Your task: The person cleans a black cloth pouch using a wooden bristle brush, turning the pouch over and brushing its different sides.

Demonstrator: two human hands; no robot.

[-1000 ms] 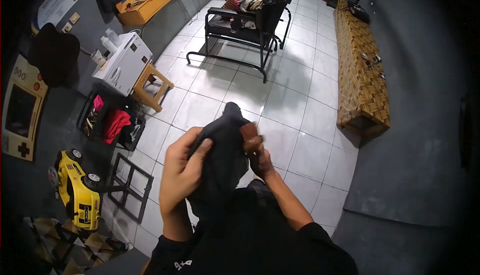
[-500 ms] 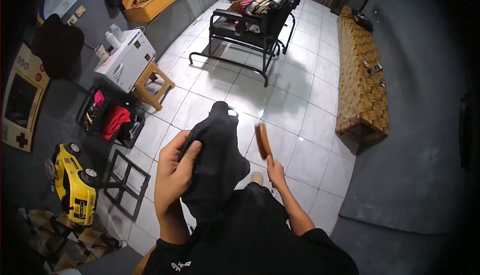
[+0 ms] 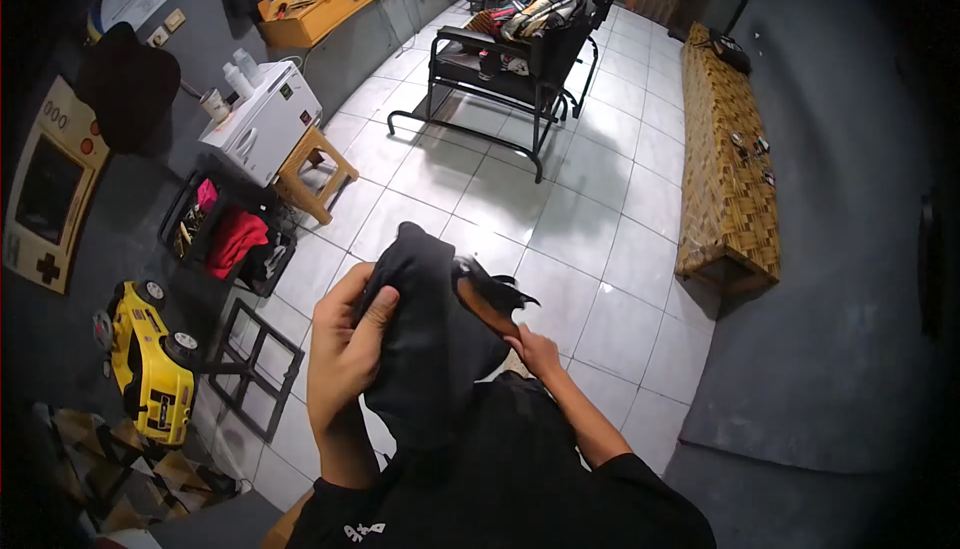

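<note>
My left hand [image 3: 350,334] is closed round the left edge of a soft black cloth item [image 3: 420,334], its thumb on the near face. The item has a rounded top and looks like a cap, though its full shape is not plain. In my right hand [image 3: 535,351] is the handle of a brown wooden brush [image 3: 488,306], its head against or very close to the item's right side. Dark loose ends, blurred by motion, stick out beside the brush head; I cannot tell what they belong to. The brush's bristles are hidden.
Ahead stands a black metal-framed chair [image 3: 500,69] with a heap of cloth [image 3: 545,9]. A woven bench [image 3: 725,159] lines the right wall. To the left are a white cabinet [image 3: 265,119], a wooden stool [image 3: 315,174], a black cart [image 3: 235,234] and a yellow toy car [image 3: 150,364].
My right hand has swung the brush leftward, from apart over the floor to the black item's right side. The item has shifted slightly and its loose ends now flare out. My left hand keeps its hold.
</note>
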